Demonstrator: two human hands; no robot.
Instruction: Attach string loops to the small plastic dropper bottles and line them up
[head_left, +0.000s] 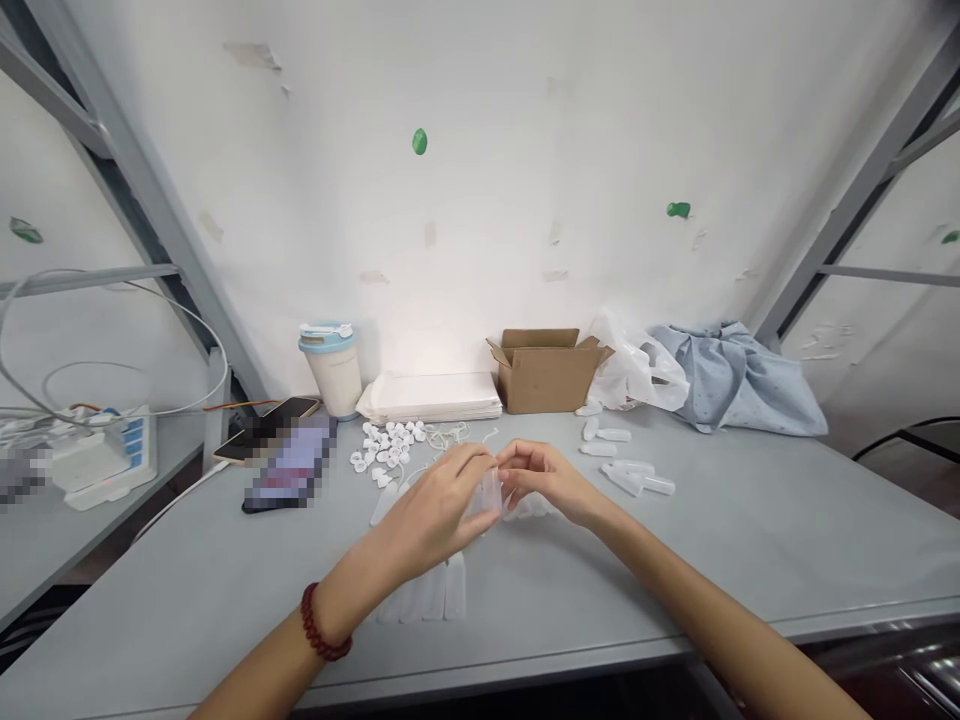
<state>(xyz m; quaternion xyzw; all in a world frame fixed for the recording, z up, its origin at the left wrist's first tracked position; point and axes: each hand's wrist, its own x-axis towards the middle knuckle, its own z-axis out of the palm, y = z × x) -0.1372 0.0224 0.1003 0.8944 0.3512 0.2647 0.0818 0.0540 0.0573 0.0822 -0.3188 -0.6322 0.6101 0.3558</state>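
Both hands meet over the middle of the grey table (750,540), working on one small clear plastic vial (489,493). The left hand (439,505), with a dark red bead bracelet (322,625) on its wrist, has its fingers curled shut around the vial. The right hand (551,480) has thumb and fingertips pinched together at the vial's upper end. Whether a cap or string sits in that pinch is too small to tell. It looks like a fitting step on a single piece, and it seems to call for a fine, steady pinch and a firm left-hand grip. Just under the left hand lies a row of vials (439,595), touching side by side, and more loose vials (634,472) lie near the right hand. A scatter of small white caps (386,445) and thin white strings (454,434) sits just beyond the fingers, within easy reach. Further back stand a lidded cup (334,368), a stack of white sheets (431,397), an open cardboard box (544,372), a plastic bag (637,370) and a blue cloth (739,380). A phone (289,465) lies to the left; nothing blocks the hands
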